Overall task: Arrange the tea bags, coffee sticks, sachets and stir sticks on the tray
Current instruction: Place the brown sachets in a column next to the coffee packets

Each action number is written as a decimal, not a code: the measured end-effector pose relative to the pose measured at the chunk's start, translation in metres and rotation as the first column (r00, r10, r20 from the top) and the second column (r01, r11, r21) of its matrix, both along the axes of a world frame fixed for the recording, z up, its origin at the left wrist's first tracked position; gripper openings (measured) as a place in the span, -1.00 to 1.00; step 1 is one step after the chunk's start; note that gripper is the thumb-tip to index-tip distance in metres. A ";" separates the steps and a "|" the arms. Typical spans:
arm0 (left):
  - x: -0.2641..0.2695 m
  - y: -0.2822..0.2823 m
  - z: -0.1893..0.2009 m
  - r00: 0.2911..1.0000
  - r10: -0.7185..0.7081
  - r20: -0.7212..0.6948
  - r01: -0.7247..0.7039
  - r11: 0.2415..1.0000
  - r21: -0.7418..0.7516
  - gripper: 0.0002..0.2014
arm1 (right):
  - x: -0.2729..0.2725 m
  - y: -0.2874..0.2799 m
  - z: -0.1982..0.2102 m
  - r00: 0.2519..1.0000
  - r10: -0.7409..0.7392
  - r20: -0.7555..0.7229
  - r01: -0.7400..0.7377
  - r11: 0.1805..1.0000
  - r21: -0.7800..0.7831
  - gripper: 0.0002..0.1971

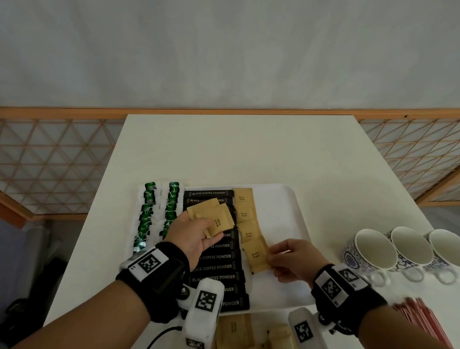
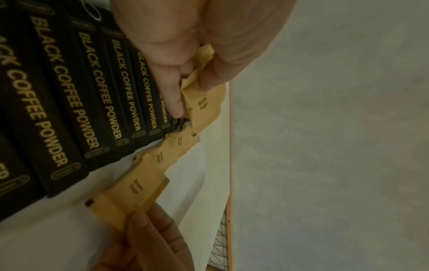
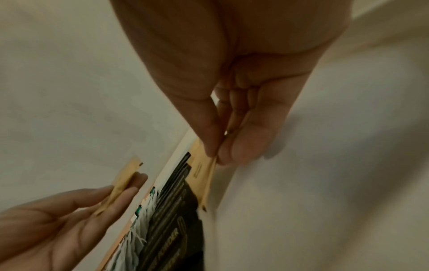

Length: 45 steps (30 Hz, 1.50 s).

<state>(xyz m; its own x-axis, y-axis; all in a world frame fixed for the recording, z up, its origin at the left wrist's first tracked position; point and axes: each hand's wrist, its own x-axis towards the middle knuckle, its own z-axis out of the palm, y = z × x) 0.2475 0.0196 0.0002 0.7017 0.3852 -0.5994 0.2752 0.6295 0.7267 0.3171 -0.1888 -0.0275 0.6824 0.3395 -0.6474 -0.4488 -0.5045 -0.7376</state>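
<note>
On the white tabletop (image 1: 221, 147) sits a white tray (image 1: 285, 197). Along its left edge lie two columns of green-tagged tea bags (image 1: 154, 207), then a column of black coffee sticks (image 1: 217, 267) printed "BLACK COFFEE POWDER", then a column of brown sugar sachets (image 1: 244, 214) running down beside the sticks.

The left hand (image 1: 192, 238) hovers over the upper coffee sticks, thumb and fingers clamped on a small fan of brown sugar sachets (image 1: 213, 217); the left wrist view shows its fingertips (image 2: 176, 102) folded round that paper.

The right hand (image 1: 293, 260) pinches the right edge of one more brown sugar sachet (image 1: 256, 256) between thumb and forefinger at the near end of the sachet column, overlapping the one above it. Whether it lies flat on the tray cannot be told.

Right of the tray stand three patterned cups (image 1: 408, 254) in a row. Near the bottom edge lie loose brown sachets (image 1: 233, 333) on the tabletop, and at the lower right a blurred bundle of pink stir sticks (image 1: 421, 316)
</note>
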 end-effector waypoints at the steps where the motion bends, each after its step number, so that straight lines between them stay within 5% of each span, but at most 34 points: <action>1: -0.002 -0.002 0.001 1.000 -0.002 0.000 0.002 1.000 0.006 -0.65 | -0.002 0.000 -0.001 1.000 -0.020 0.004 0.020 1.000 0.000 -0.86; 14: -0.025 -0.006 0.007 0.999 -0.041 -0.012 0.041 0.999 0.021 -0.72 | -0.018 0.008 -0.003 0.978 0.062 0.199 -0.022 0.980 -0.196 -0.79; 20: -0.031 -0.005 0.005 1.000 -0.028 -0.012 0.028 1.000 0.006 -0.67 | -0.014 0.009 -0.002 0.903 0.243 0.355 -0.106 0.925 -0.364 -0.74; 34: -0.033 -0.003 0.006 0.999 -0.050 -0.004 0.050 0.999 0.003 -0.66 | -0.001 0.025 -0.003 0.875 0.143 0.463 -0.054 0.978 -0.200 -0.69; 40: -0.032 -0.015 0.007 0.996 -0.093 -0.007 0.093 0.996 0.019 -0.73 | -0.013 0.033 0.022 0.927 0.006 0.375 -0.063 0.988 0.141 -0.86; 45: -0.032 -0.025 0.009 0.988 -0.155 0.004 0.154 0.981 0.115 -0.70 | -0.019 0.035 0.034 0.894 0.101 0.437 -0.172 0.977 0.125 -0.85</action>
<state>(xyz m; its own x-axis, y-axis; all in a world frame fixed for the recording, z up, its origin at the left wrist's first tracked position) 0.2155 -0.0058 0.0093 0.7654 0.3371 -0.5482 0.3530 0.4925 0.7955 0.2979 -0.1539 0.0065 0.8196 0.5220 -0.2360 -0.0089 -0.4003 -0.9163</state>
